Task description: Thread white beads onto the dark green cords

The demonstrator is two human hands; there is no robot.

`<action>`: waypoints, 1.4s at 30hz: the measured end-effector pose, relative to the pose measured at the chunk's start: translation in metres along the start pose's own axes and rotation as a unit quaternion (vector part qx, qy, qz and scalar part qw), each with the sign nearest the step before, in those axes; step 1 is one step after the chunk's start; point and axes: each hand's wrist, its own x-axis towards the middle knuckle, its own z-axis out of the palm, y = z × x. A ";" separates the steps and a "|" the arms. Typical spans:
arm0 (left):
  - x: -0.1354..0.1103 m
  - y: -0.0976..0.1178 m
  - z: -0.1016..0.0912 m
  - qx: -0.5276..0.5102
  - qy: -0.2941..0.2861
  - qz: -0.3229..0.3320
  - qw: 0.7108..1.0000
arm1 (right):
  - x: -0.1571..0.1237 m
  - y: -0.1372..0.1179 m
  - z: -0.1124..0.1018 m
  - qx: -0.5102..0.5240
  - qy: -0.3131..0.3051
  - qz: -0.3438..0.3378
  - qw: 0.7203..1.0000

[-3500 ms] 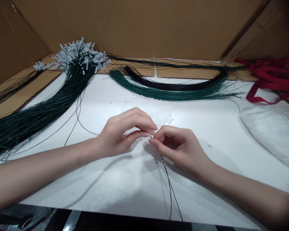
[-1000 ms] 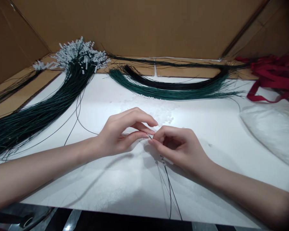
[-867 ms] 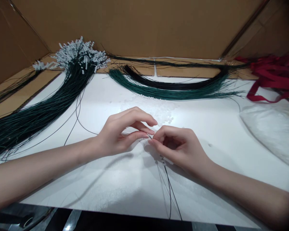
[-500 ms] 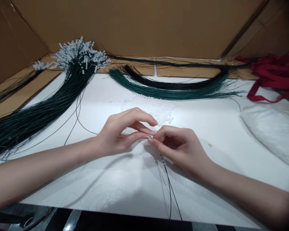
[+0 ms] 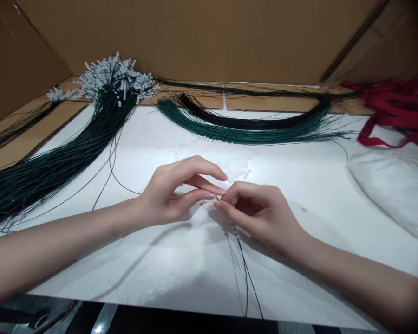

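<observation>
Two thin dark wires hang from my right hand, which is closed, thumb and index finger pinching them near their upper ends. Small white beads are threaded on the wires just below that hand. My left hand meets it fingertip to fingertip, its thumb and a finger pinched on a tiny white bead at the wire tips. The left index finger is raised above the pinch. Fingertips partly hide the bead. Behind the hands, loose white beads lie spread on the white board.
At the left lies a thick bundle of dark green wires with white beaded ends. Curved green wires and black wires rest behind the loose beads. Red ribbon and a clear plastic bag are at the right. Cardboard walls enclose the back.
Both hands keep almost the same place and pinch. The left fingertips have shifted very slightly at the wire tips.
</observation>
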 end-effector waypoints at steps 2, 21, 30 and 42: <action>0.000 0.000 0.000 -0.001 -0.002 0.004 1.000 | 0.000 0.000 0.000 0.000 -0.001 0.001 1.000; 0.003 0.003 0.000 0.021 0.003 -0.010 1.000 | 0.001 0.001 0.000 0.003 -0.014 -0.008 1.000; 0.005 0.005 -0.001 -0.007 -0.015 -0.024 1.000 | 0.000 0.004 0.000 0.001 -0.011 -0.011 1.000; 0.006 0.005 -0.001 0.011 -0.016 -0.018 1.000 | 0.000 0.002 0.001 0.018 -0.002 -0.005 1.000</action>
